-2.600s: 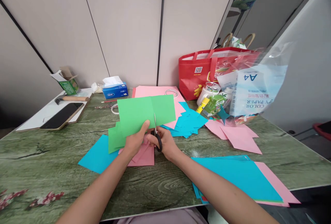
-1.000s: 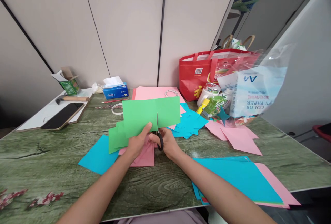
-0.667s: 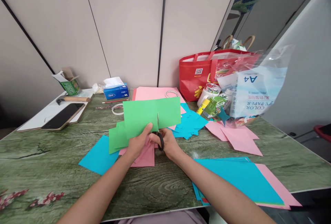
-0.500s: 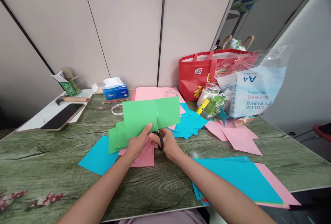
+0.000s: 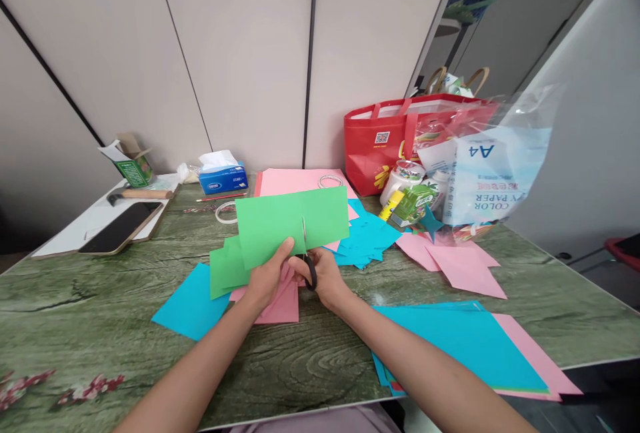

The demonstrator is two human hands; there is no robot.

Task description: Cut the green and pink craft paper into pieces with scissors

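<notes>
A sheet of green paper (image 5: 270,223) is held up over the table, pinched at its lower edge by my left hand (image 5: 267,276). Black-handled scissors (image 5: 311,273) are in my right hand (image 5: 323,276), fingers wrapped round the loops. Their blade stands in a cut that runs up from the sheet's lower edge, right of its middle. Below and left of the sheet lie more green pieces (image 5: 225,273) and a blue square (image 5: 193,303). Pink pieces (image 5: 280,306) lie under my hands, partly hidden by them.
Blue pieces (image 5: 373,236) lie beyond my right hand. Blue sheets (image 5: 450,339) over pink ones are near the front edge. At the back stand a red bag (image 5: 365,153), a paper package (image 5: 500,179) and a tissue box (image 5: 223,179). A phone (image 5: 120,226) and a hammer (image 5: 145,193) are left.
Almost nothing differs. The scissors and the green sheet stay in nearly the same place, with the cut about as long as before. The view has shifted very slightly.
</notes>
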